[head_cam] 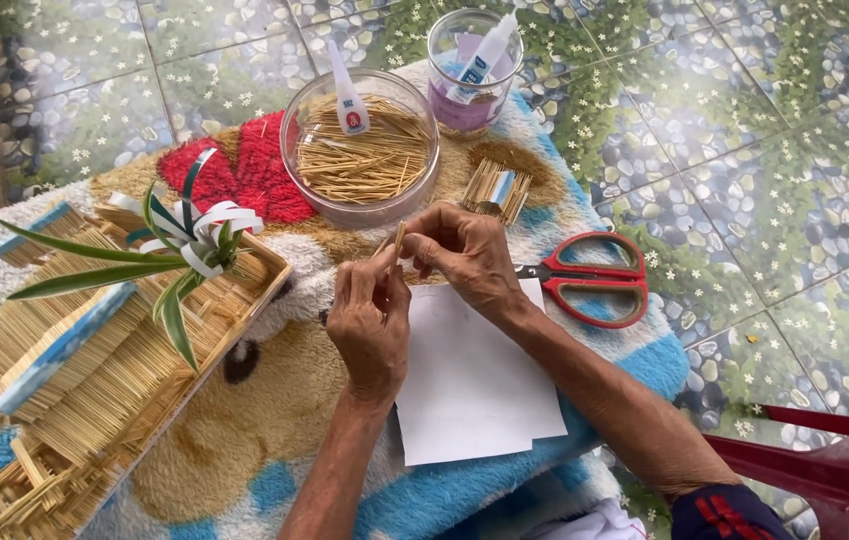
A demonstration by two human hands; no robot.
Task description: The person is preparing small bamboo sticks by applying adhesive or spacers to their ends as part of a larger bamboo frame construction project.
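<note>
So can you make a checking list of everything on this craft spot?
Surface: fuzzy blanket with white paper.
Job's things: left hand and right hand pinch a small stick.
Clutter: bowl of sticks with glue tube, jar, red scissors, stick panels, leafy sprig.
Grippers: both hands busy.
Cables: nothing seen.
Surroundings: pebble-pattern floor tiles, red chair.

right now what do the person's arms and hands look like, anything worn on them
Both arms are bare from hand to forearm, with no gloves, rings, watch or bracelets in view. The left hand and right hand show wrinkled skin and short nails. Near the right elbow sits the only clothing: the edge of a dark navy sleeve with red markings. No sleeve shows on the left arm.
</note>
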